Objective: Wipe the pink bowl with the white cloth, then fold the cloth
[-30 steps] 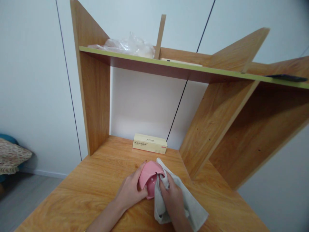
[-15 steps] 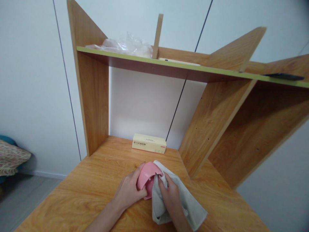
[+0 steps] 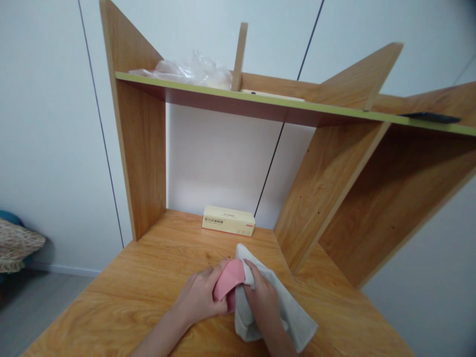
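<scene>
A curved, hollow pink plastic shell [image 3: 229, 278] is tilted just above the front of the table; its exact kind I cannot make out. My left hand [image 3: 203, 292] is closed around its left side, fingers behind and thumb at the lower edge. A light grey cloth [image 3: 292, 305] is bunched in my right hand [image 3: 263, 292], which pinches a fold of it over the shell's right edge. The rest of the cloth drapes down to the right, over my right wrist's surroundings. Part of the shell's inside is covered by the cloth and fingers.
A pale yellow box [image 3: 228, 221] with printed lettering stands at the back of the wooden table [image 3: 167, 258]. Overhead runs a shelf [image 3: 208, 101] carrying a crumpled clear plastic bag [image 3: 201, 72] and a dark flat item [image 3: 431, 117]. Wooden panels [image 3: 330, 188] rise on the right.
My right hand has shifted up, and the cloth now wraps over the shell's right edge. The shell has turned and dipped slightly, showing less of its inside. My left hand keeps its hold.
</scene>
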